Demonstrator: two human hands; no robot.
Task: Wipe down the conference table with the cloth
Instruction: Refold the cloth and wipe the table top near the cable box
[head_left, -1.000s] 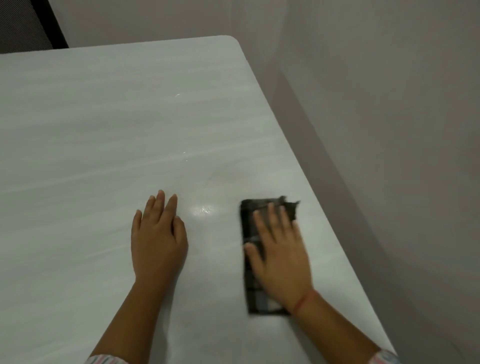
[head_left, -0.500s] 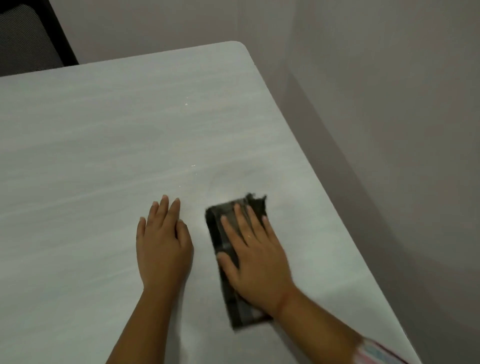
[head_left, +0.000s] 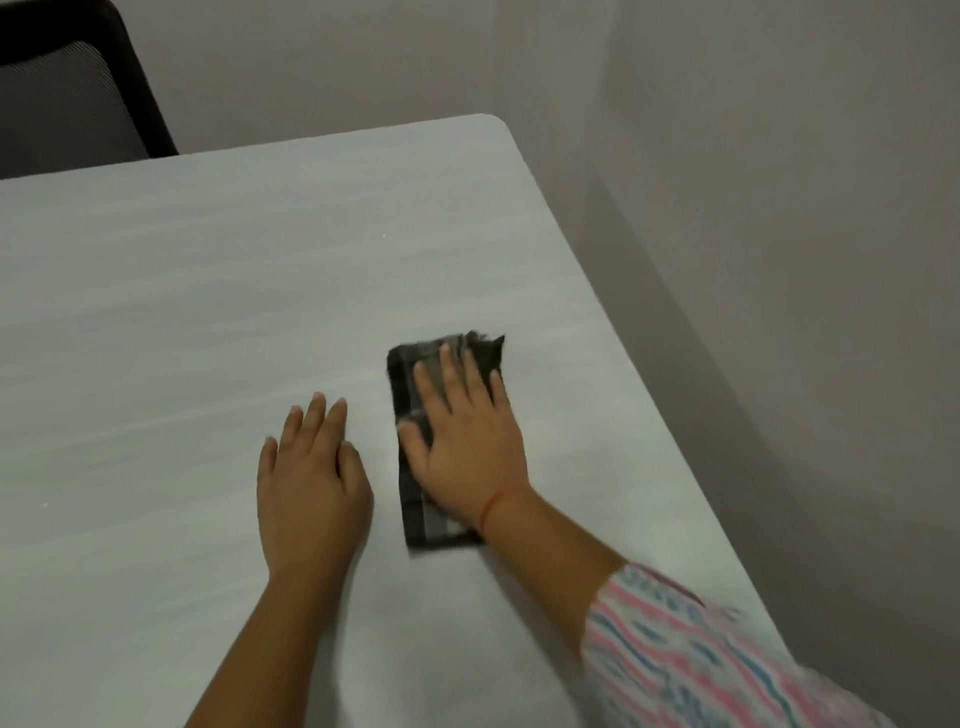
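the dark checked folded cloth (head_left: 422, 525) lies flat on the pale grey wood-grain worktop (head_left: 208, 312), in the right part of it and not far from the right edge, under the right hand (head_left: 467, 457). the grip of this hand is released: the fingers are straight and a little spread, and the palm only presses the cloth down, it does not hold it. the left hand (head_left: 311, 483) rests flat on the bare worktop just beside the cloth, apart from it, its grip also released and with nothing in it. because the cloth is only pressed, i think it may slip out from under the palm in a quick stroke, or the folded layers may open and bunch. a stroke to the right that goes too far could carry the cloth over the edge, toward the gap by the plain grey wall (head_left: 779, 208). a stroke to the left could push it against the left hand. the long axis of the cloth runs from the person's side toward the far side, and the far end leans slightly to the left. the frayed corner tips are at the far right end and point away from the person.
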